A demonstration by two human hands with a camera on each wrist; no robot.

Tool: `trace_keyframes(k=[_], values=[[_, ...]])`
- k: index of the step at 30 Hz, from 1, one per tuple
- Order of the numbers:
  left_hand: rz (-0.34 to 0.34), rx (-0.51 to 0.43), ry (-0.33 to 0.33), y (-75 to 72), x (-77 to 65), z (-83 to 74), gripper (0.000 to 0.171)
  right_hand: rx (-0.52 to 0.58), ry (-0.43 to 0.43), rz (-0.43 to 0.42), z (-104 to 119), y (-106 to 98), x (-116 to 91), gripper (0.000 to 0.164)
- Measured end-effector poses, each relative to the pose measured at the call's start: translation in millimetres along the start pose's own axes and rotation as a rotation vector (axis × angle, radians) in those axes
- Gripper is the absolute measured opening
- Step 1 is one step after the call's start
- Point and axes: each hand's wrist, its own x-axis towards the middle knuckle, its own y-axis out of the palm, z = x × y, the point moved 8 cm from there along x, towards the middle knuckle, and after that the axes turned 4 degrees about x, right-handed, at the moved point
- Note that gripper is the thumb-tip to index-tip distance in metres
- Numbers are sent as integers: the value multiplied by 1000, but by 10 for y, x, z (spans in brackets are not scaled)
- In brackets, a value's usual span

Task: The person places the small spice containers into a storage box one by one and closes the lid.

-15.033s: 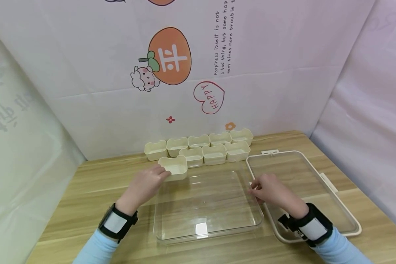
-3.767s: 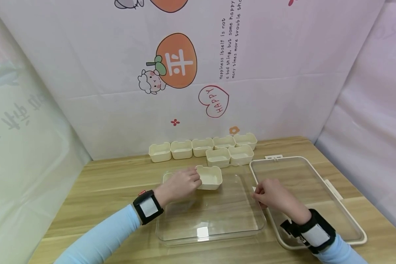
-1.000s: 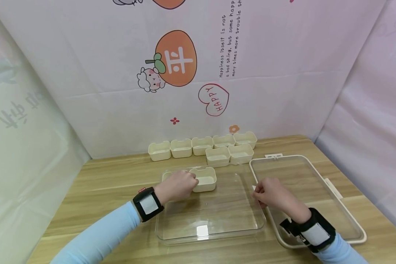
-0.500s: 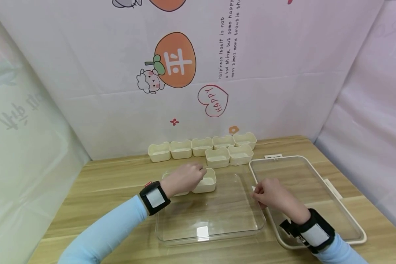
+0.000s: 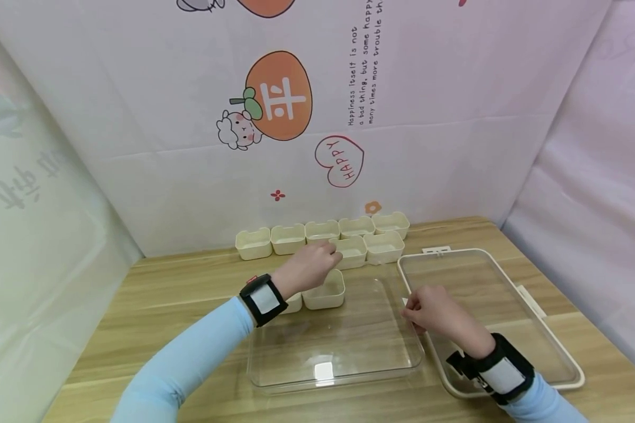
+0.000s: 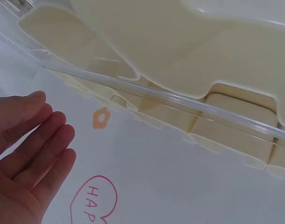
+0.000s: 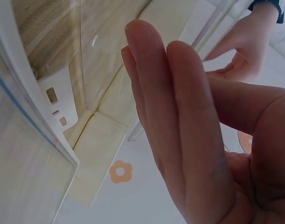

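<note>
My left hand (image 5: 309, 267) is above the back edge of the clear plastic box (image 5: 333, 379), holding nothing. Its fingers are loosely bent in the left wrist view, apart from the cream bins. Nearest it is a small cream bin (image 5: 351, 251) in the second row. Inside the box, at back left, sit two more: one cream bin (image 5: 325, 296) in plain sight, the other mostly hidden by my left wrist. My right hand (image 5: 433, 305) stays at the box's right wall. Its fingers (image 7: 154, 84) lie straight and together; whether they touch the wall I cannot tell.
Several cream bins (image 5: 288, 241) line up along the back of the wooden table (image 5: 169, 305), before a printed white cloth. Another bin (image 5: 385, 247) ends the second row. To the right lies a clear lid (image 5: 487, 305) with a white rim and latches, partly under my right forearm.
Over these seconds my left hand set a second bin into the box, shifted it left beside the first and let go. It then moved back and right toward the second row. My right hand stayed.
</note>
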Motion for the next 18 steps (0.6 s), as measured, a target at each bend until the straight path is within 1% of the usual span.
trace_keyframes(k=[7, 9, 12, 16, 18], values=[[-19, -51, -50, 53, 126, 117, 15, 7, -19, -1, 28, 4, -19, 17], [-12, -81, -69, 85, 155, 160, 13, 13, -20, -2, 35, 3, -24, 17], [29, -154, -114, 150, 191, 234, 10, 19, -15, 0, 38, 1, -27, 16], [98, -237, -182, 233, 226, 320, 11, 16, -6, 0, 32, 1, -30, 16], [119, -266, -204, 261, 242, 348, 13, 13, -3, -1, 28, 3, -30, 16]])
